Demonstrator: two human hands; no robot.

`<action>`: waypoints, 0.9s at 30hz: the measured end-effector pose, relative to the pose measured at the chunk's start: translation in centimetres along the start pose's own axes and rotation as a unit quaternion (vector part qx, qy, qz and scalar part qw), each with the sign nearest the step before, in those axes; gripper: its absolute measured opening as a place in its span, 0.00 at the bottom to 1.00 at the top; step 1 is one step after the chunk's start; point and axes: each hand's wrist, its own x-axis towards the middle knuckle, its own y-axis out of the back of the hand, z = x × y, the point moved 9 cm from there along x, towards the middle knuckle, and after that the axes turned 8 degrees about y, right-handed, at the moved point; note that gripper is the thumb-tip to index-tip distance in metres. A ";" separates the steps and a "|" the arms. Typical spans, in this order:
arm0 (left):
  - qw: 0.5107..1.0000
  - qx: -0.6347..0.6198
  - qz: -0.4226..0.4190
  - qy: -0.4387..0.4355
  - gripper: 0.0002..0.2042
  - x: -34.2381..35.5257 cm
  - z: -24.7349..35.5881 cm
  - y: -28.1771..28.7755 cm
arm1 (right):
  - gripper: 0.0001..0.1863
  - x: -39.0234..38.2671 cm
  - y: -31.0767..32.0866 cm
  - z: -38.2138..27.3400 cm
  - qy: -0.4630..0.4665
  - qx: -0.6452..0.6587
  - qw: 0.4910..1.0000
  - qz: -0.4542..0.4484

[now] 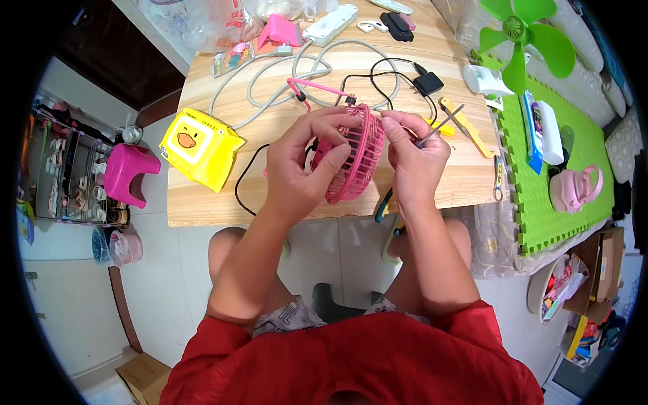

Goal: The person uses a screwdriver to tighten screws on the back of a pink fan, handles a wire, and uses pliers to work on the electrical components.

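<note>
A small pink fan (356,156) with a round wire cage is tilted on edge above the table's front part. My left hand (304,165) grips its left side, fingers curled against the cage. At the cage's right rim, my right hand (420,162) is closed, thumb and forefinger pinched together near the wires. A thin metal shaft (451,120), like a screwdriver's, sticks out of that hand up and to the right; its other end is hidden. The fan's pink bent stand (317,88) rises behind the cage.
On the wooden table (202,212) lie a yellow wipes pack (201,150), a white power strip (331,25) with a looping grey cable, a black adapter (428,83) and a yellow utility knife (467,128). Plier handles (385,204) reach the front edge. A green fan (514,28) stands right.
</note>
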 end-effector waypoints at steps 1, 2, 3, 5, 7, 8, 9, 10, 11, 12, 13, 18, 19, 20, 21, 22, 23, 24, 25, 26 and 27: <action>1.000 -0.009 0.010 0.004 0.03 -0.3 0.3 0.1 | 0.05 0.1 -0.4 -0.6 0.034 -0.022 0.999 -0.020; 1.000 -0.009 0.010 0.004 0.03 -0.4 0.2 0.3 | 0.05 0.0 -0.9 -1.2 0.068 -0.045 0.996 -0.040; 1.000 -0.001 0.003 -0.014 0.03 -0.6 0.3 0.6 | 0.05 0.0 -1.0 -1.4 0.068 -0.045 0.996 -0.041; 1.000 0.010 0.001 -0.029 0.04 -1.1 0.3 1.1 | 0.05 -0.6 -2.1 -3.2 0.149 -0.063 0.983 -0.082; 0.999 0.015 -0.003 -0.034 0.04 -1.4 0.2 1.3 | 0.05 -0.8 -2.2 -3.8 0.148 -0.064 0.983 -0.085; 0.999 0.015 -0.002 -0.035 0.04 -1.4 0.2 1.4 | 0.05 -0.9 -2.2 -4.0 0.148 -0.065 0.983 -0.085; 0.999 -0.004 0.003 -0.037 0.04 -1.5 0.2 1.6 | 0.05 -0.9 -2.3 -4.2 0.147 -0.063 0.984 -0.084; 0.999 -0.023 0.006 -0.038 0.04 -1.5 0.0 1.8 | 0.05 -1.0 -2.4 -4.2 0.147 -0.063 0.983 -0.084; 0.999 -0.023 0.006 -0.039 0.04 -1.6 -0.1 1.9 | 0.05 -1.2 -2.8 -4.2 0.148 -0.075 0.981 -0.099; 0.998 -0.037 0.014 -0.039 0.04 -1.7 -0.3 2.3 | 0.05 -1.3 -3.1 -4.3 0.149 -0.086 0.979 -0.113; 0.998 -0.051 0.021 -0.039 0.05 -1.8 -0.4 2.6 | 0.05 -1.4 -3.2 -4.5 0.150 -0.086 0.978 -0.112; 0.994 -0.096 0.048 -0.015 0.05 -2.0 -1.1 3.6 | 0.05 -1.6 -4.0 -3.6 0.089 -0.068 0.986 -0.121; 0.992 -0.116 0.054 -0.005 0.05 -2.0 -1.3 3.8 | 0.05 -1.7 -4.3 -3.7 0.091 -0.066 0.987 -0.119; 0.992 -0.114 0.051 -0.006 0.05 -2.0 -1.3 3.9 | 0.05 -1.7 -4.7 -3.6 0.080 -0.053 0.989 -0.116; 0.991 -0.123 0.058 0.000 0.05 -2.1 -1.5 4.1 | 0.05 -1.7 -5.0 -3.5 0.069 -0.039 0.991 -0.112; 0.989 -0.133 0.065 0.005 0.05 -2.1 -1.8 4.3 | 0.05 -1.6 -5.3 -3.6 0.070 -0.037 0.991 -0.110; 0.989 -0.131 0.062 0.004 0.05 -2.1 -1.8 4.3 | 0.05 -1.6 -5.4 -3.7 0.074 -0.037 0.991 -0.109; 0.987 -0.143 0.069 0.012 0.05 -2.1 -2.0 4.5 | 0.04 -1.6 -5.6 -3.7 0.077 -0.036 0.991 -0.107; 0.985 -0.155 0.076 0.019 0.05 -2.1 -2.2 4.7 | 0.04 -1.6 -5.8 -3.6 0.077 -0.034 0.991 -0.106; 0.985 -0.153 0.075 0.019 0.05 -2.1 -2.5 4.8 | 0.04 -1.7 -6.0 -3.4 0.077 -0.026 0.991 -0.109; 0.984 -0.158 0.077 0.020 0.05 -2.2 -2.9 4.9 | 0.03 -1.8 -6.1 -3.3 0.077 -0.018 0.991 -0.113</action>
